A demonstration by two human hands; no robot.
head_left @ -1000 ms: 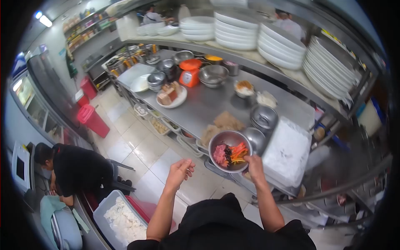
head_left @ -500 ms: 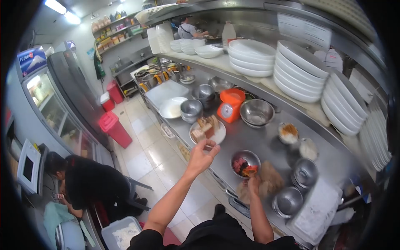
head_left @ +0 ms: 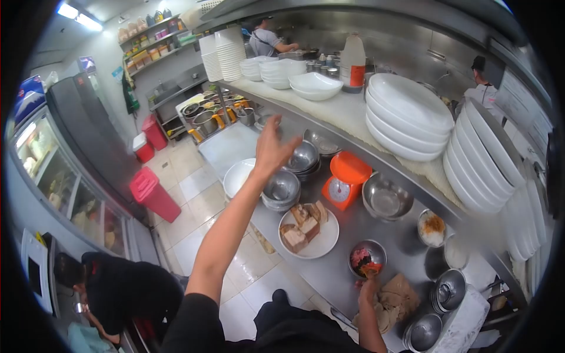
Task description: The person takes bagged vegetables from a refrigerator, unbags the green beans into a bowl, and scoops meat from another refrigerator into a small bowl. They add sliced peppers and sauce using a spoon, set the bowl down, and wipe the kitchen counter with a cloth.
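My left hand (head_left: 275, 147) is stretched out over the back of the steel counter, fingers apart and holding nothing. Below and beside it are stacked steel bowls (head_left: 281, 187) and a white dish (head_left: 238, 175). My right hand (head_left: 368, 289) is at the near rim of a small steel bowl (head_left: 376, 245) containing pinkish-red, dark and orange food. Its fingers look closed; whatever they grip is too small to make out. Crumpled brown paper (head_left: 398, 299) lies beside that hand. Between my hands, a white plate (head_left: 329, 243) holds chunks of cooked meat (head_left: 303, 226).
An orange kitchen scale (head_left: 343, 187) and a steel basin (head_left: 386, 197) stand at the back. White bowls (head_left: 406, 117) fill the shelf above. A person in black (head_left: 126, 282) sits behind on the left; another person (head_left: 265, 41) works beyond the shelf. A pink bin (head_left: 154, 193) stands on the floor.
My left hand has moved from near the meat plate up and away toward the steel bowls, its fingers spreading. My right hand stays by the small bowl. The view has shifted.
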